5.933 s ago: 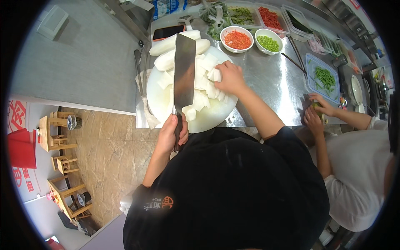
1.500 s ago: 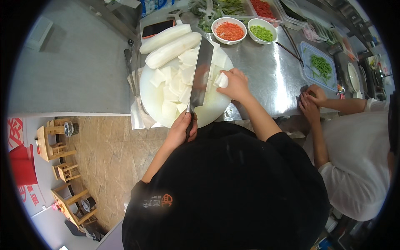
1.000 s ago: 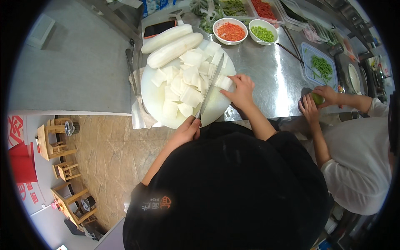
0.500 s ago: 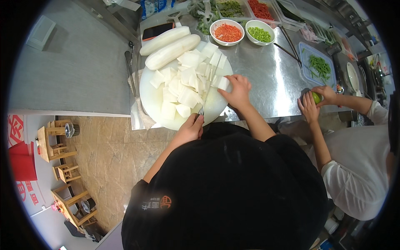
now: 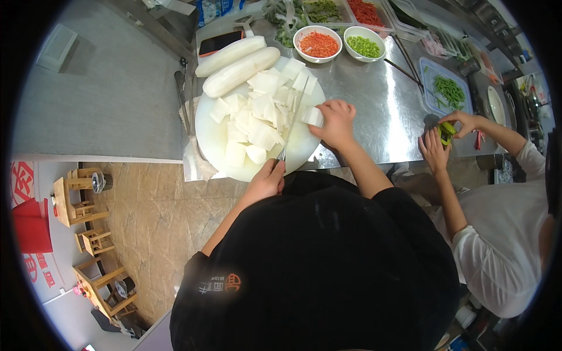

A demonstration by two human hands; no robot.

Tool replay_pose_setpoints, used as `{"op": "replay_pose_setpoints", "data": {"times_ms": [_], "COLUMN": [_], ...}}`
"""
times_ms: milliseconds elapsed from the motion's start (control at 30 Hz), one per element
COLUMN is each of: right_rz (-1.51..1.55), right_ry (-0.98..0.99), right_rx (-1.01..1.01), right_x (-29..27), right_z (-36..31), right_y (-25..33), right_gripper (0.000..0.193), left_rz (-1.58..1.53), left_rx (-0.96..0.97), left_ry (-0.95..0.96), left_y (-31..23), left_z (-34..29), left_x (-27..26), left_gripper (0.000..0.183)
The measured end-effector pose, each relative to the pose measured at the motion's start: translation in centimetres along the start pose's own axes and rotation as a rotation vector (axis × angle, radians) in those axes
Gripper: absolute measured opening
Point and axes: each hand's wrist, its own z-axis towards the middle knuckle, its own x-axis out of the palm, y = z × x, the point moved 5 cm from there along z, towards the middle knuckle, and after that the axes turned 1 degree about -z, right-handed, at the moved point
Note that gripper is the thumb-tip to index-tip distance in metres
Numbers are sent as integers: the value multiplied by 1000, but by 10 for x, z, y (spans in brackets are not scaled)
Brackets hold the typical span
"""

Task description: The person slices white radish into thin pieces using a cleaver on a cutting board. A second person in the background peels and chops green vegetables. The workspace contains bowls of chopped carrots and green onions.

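My left hand (image 5: 268, 180) is wrapped round the handle of a kitchen knife (image 5: 295, 115), whose blade points away from me over a round white cutting board (image 5: 304, 149). With bent fingers, my right hand (image 5: 338, 124) grips a short block of peeled white radish (image 5: 313, 116) at the board's right side, a little apart from the blade. Left of the knife lies a heap of thin white radish slices (image 5: 263, 111), several overlapping. Two long peeled radishes (image 5: 242, 71) rest side by side at the board's far left edge.
Beyond the board stand a bowl of chopped red pieces (image 5: 318, 44) and a bowl of chopped green pieces (image 5: 363, 45). A phone (image 5: 221, 43) lies behind the radishes. To the right, a co-worker's hands (image 5: 436, 151) hold a green vegetable near a tray of green strips (image 5: 448, 90).
My right hand and the radish block have shifted slightly right, away from the blade. The knife has stayed nearly in place. The co-worker's green vegetable now shows open, parted pieces.
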Motion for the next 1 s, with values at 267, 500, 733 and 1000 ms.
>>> {"op": "replay_pose_setpoints", "data": {"times_ms": [267,500,733,1000], "right_rz": [74,109,212,96], "right_ry": [-93,-93,-319,-198], "right_rx": [1,25,211,300], "right_x": [7,6,18,45], "right_z": [-2,-10,-10,-5], "right_y": [0,0,1,4], "right_gripper": [48,58,48,28], "left_rz": [-2,60,79,130], "left_rx": [57,66,53,81], "left_ry": [44,-23,-17,-51], "left_y": [8,6,5,19], "left_z": [11,6,6,8], "left_x": [3,2,8,9], "left_gripper": [31,33,34,33]}}
